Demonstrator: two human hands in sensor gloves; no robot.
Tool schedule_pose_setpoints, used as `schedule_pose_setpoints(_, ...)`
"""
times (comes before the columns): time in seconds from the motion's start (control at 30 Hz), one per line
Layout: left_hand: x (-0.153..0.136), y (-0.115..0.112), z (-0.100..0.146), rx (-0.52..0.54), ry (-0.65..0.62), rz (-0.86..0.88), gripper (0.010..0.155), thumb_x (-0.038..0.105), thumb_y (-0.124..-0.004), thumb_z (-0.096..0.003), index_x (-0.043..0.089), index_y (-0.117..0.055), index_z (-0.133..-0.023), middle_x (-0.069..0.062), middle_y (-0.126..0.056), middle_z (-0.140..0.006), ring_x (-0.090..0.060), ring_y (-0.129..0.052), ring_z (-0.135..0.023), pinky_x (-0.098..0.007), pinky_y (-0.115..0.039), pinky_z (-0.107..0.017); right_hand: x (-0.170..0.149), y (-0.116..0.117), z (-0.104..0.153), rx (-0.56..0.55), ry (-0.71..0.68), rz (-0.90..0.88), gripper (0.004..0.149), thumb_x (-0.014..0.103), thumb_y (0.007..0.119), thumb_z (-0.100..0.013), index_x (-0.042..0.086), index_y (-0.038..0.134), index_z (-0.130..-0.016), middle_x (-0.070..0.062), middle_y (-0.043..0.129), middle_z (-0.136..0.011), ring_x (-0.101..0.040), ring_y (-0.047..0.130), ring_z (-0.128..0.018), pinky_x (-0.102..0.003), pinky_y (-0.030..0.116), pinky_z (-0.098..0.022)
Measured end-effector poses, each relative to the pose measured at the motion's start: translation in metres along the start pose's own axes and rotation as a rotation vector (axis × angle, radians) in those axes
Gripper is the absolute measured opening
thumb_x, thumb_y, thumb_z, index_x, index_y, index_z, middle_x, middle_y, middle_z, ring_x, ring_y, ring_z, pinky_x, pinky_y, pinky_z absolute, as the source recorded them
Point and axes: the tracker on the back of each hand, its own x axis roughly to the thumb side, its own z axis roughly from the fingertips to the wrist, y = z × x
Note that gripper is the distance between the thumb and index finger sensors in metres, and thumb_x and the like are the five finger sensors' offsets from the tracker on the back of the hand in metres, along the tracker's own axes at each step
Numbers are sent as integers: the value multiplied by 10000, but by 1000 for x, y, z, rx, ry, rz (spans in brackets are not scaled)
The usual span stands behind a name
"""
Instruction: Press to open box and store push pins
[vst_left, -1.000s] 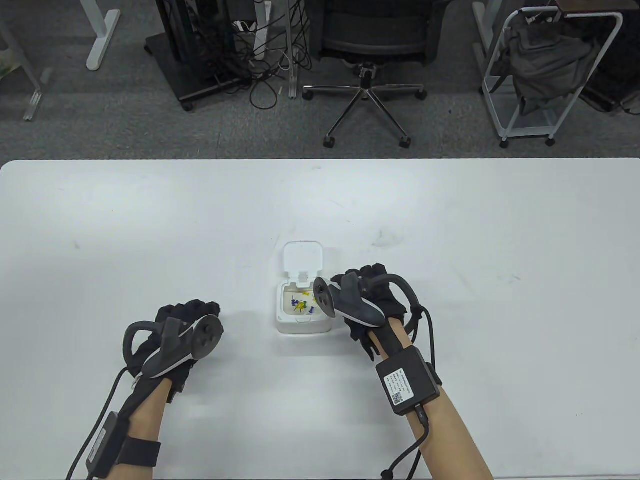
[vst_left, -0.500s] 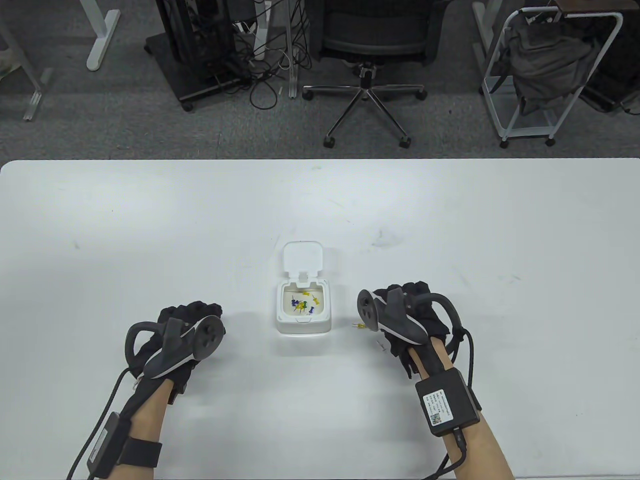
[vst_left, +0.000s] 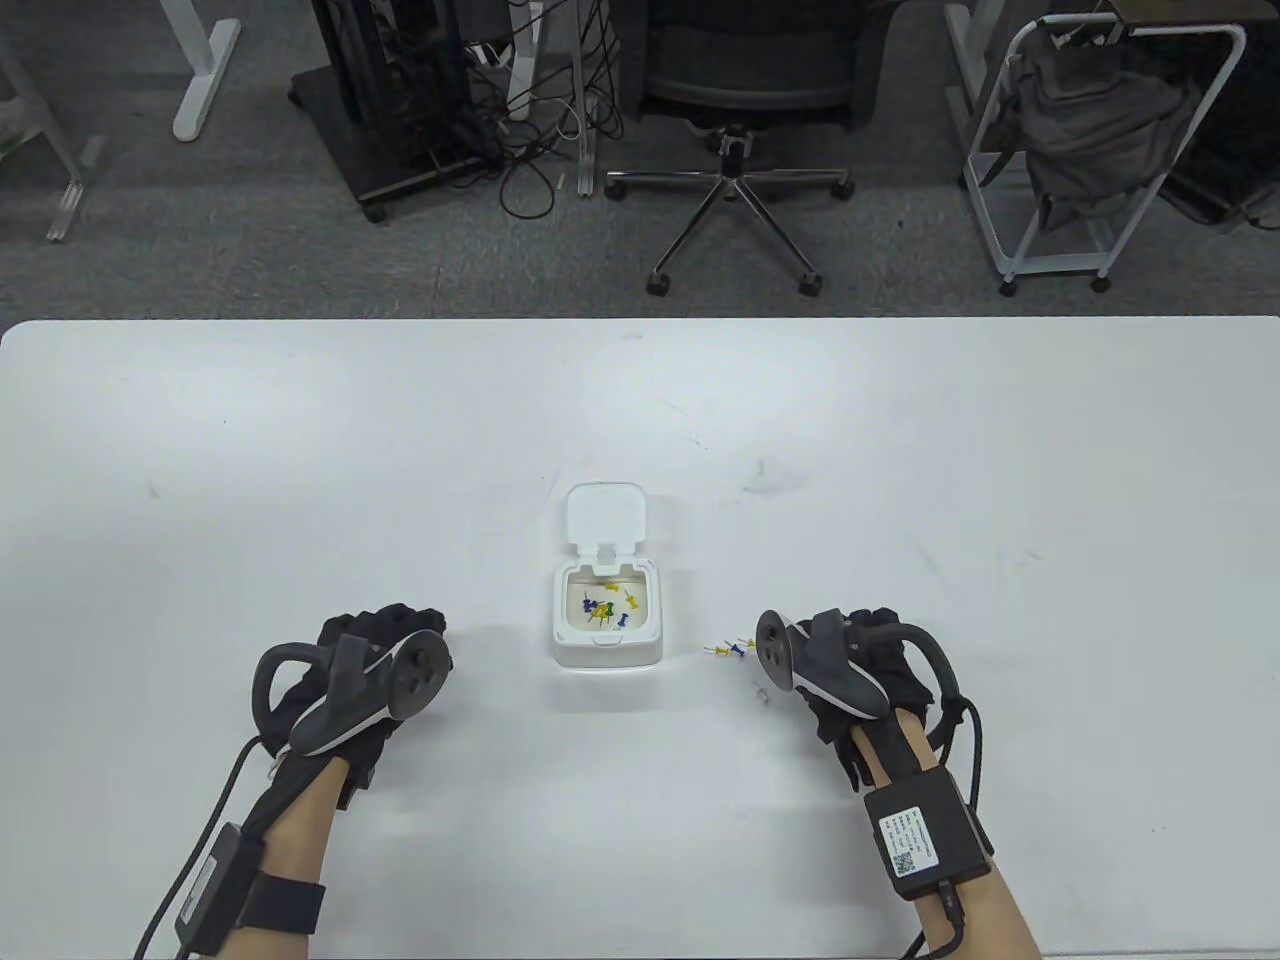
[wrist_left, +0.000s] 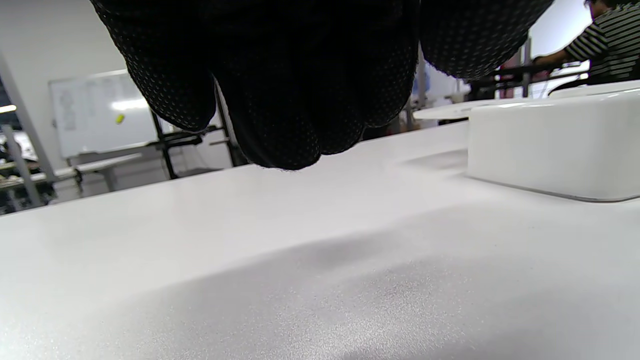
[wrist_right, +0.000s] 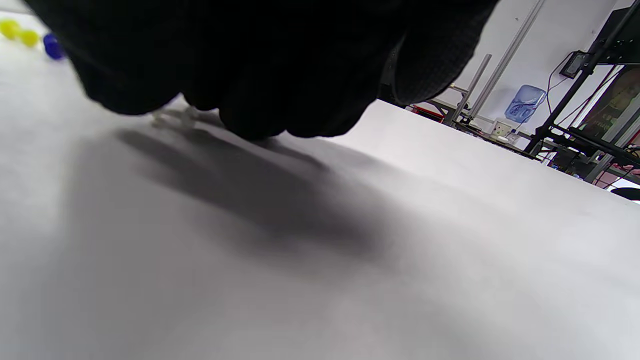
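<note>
Centrally, white box (vst_left: 606, 612) lid up, coloured push pins (vst_left: 604, 607) inside

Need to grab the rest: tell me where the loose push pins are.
Table view: loose push pins lie on the table, between the open box and right hand.

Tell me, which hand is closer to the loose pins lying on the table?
Right. The right hand sits just beside the loose pins, while the left hand rests far off, across the open box.
</note>
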Motion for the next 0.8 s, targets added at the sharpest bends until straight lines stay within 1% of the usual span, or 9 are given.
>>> schedule_pose_setpoints(0.17,0,0,0,2,1,0,522,542,-672,-485,347,-769,-960,89,-901,-961,-146,-1021,-774,-469,-797,-736,5,-1,1,-31,-6,50,463,435,813,-348,355,730,-797,87,914,-812,-209,945,-723,-562,684,-723)
schedule_pose_setpoints(0.27,0,0,0,2,1,-3,522,541,-673,-485,346,-771,-959,87,-901,-960,-147,-1021,-773,-470,-797,-735,8,0,0,-69,-2,83,442,420,817,-347,348,744,-777,93,939,-762,-200,972,-673,-557,702,-715)
schedule_pose_setpoints(0.37,0,1,0,4,0,-6,522,540,-673,-485,346,-771,-959,85,-902,-960,-148,-1022,-771,-469,-799,-734,10,0,-1,-64,1,78,421,408,821,-352,351,749,-763,95,949,-730,-195,985,-642,-556,710,-711)
schedule_pose_setpoints(0.6,0,1,0,11,-2,-6,523,541,-674,-484,346,-769,-960,88,-900,-961,-147,-1022,-773,-470,-798,-735,10,0,-1,-54,-5,65,436,428,803,-343,323,742,-761,78,928,-703,-194,980,-588,-567,710,-710)
schedule_pose_setpoints(0.8,0,0,0,9,-1,-5,522,541,-673,-485,347,-770,-960,87,-899,-962,-147,-1022,-772,-469,-797,-737,8,-1,-3,-42,-17,58,437,433,800,-342,319,739,-760,81,929,-699,-191,979,-585,-565,713,-710)
